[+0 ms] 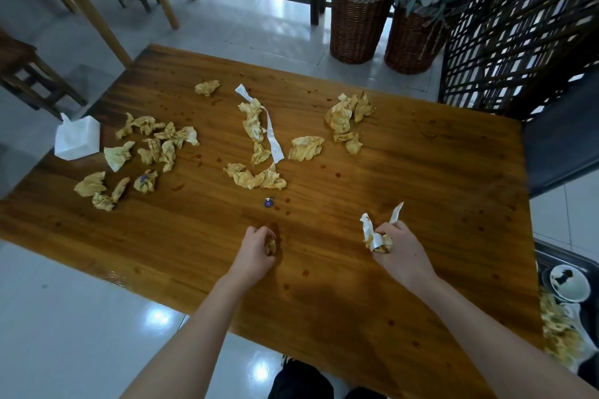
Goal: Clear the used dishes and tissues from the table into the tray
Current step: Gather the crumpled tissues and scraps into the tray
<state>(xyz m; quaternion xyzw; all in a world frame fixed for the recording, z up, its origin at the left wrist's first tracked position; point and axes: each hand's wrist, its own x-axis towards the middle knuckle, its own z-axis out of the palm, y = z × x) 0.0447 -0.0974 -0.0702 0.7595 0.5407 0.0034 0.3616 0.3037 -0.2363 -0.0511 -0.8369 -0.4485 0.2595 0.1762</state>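
Fingers of right hand (pixel 400 249) are clamping stained crumpled tissue wad (pixel 384 244) plus white paper strip (pixel 368 230), strip ends pointing up and away from person. Left hand (pixel 256 249) is pinching small brown tissue ball (pixel 270 245), low over brown wooden table (pixel 421 172)

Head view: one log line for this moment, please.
left hand grips small wad | right hand grips soiled tissues | loose tissues litter table | tray at right holds bowl

Crumpled, sauce-stained tissues (pixel 155 146) lie in loose clusters on the left, middle and far-right parts of the table (pixel 437 178). Near its front edge, the left hand (pixel 256 254) grips a small wad (pixel 270 245) and the right hand (pixel 403 251) grips a larger wad (pixel 377 238). Off the table's right edge, the tray (pixel 557 255) holds a white bowl (pixel 569 283) and heaped tissues.
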